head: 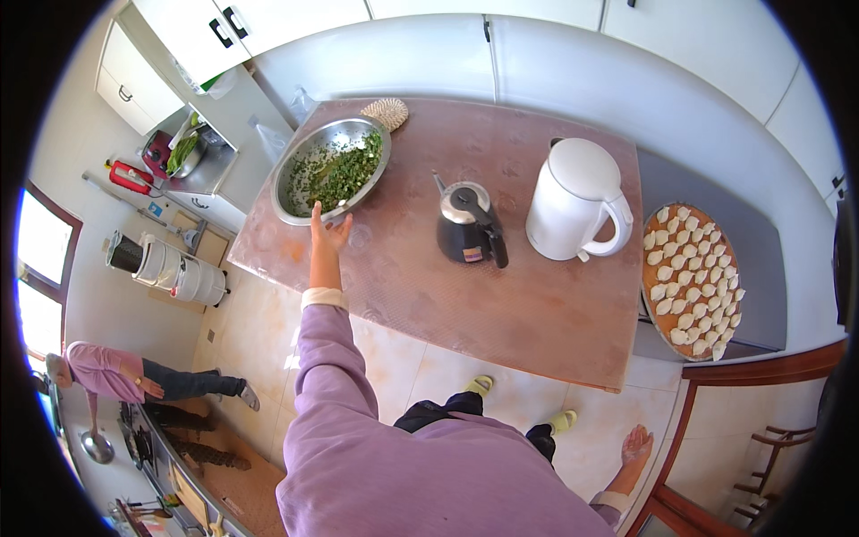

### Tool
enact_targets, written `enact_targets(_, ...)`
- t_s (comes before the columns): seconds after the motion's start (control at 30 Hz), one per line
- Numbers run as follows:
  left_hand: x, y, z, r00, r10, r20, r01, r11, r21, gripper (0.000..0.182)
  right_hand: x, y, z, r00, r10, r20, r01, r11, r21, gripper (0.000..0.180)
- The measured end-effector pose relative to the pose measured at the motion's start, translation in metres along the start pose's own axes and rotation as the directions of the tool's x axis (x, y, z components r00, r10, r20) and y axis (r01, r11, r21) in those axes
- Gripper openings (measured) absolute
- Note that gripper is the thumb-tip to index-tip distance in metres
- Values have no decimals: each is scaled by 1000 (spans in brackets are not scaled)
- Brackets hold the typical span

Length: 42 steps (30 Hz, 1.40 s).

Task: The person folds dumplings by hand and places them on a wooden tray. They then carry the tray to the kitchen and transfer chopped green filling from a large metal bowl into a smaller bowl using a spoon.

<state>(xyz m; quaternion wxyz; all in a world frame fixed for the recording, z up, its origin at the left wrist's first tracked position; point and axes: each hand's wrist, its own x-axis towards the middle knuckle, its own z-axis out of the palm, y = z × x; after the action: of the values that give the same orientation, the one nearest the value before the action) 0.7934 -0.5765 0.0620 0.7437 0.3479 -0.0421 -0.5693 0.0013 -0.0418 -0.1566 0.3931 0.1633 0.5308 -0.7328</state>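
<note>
My left hand (328,235) reaches across the table and grips the near rim of a wide stainless-steel bowl (287,196). One digit lies over the rim; the others are partly hidden against the bowl's outer side. Inside is a chopped green filling (345,171). My right hand (636,447) hangs low at the right, away from the table, palm showing, with white powder on it and nothing held. Right of the bowl stand a black-and-steel kettle (463,225) and a white electric jug (570,201).
A woven mat (387,114) lies behind the bowl on the covered table (402,282). Beyond the table's right end, a round board (661,268) carries many dumplings (691,268). Another person (107,369) stands at a counter, lower left, near a ladle (97,447). A wooden door frame (671,463) borders the right.
</note>
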Motion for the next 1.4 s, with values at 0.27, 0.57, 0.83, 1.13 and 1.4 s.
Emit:
enact_targets(0.27, 92, 9, -22, 987, -107, -121, 119, 989, 93, 32, -62, 27, -6, 998, 8, 60, -2, 995, -96, 36)
enact_targets(0.57, -7, 39, -101, 956, 86, 281, -237, 789, 567, 16, -63, 37, 26, 967, -26, 252, 56, 992, -111, 36)
enact_targets(0.83, -145, 36, -196, 992, -36, -121, 63, 972, 227, 38, -80, 73, -47, 962, 103, 254, -63, 985, -161, 33)
enact_targets(1.13, -446, -17, -187, 977, -189, -94, 211, 857, 470, 24, -120, 64, -164, 932, 221, 286, -168, 966, -198, 37)
enact_targets(1.4, -597, -159, -106, 754, -643, 134, 335, 552, 763, 12, -170, -14, -150, 846, 150, 512, -73, 983, -168, 43)
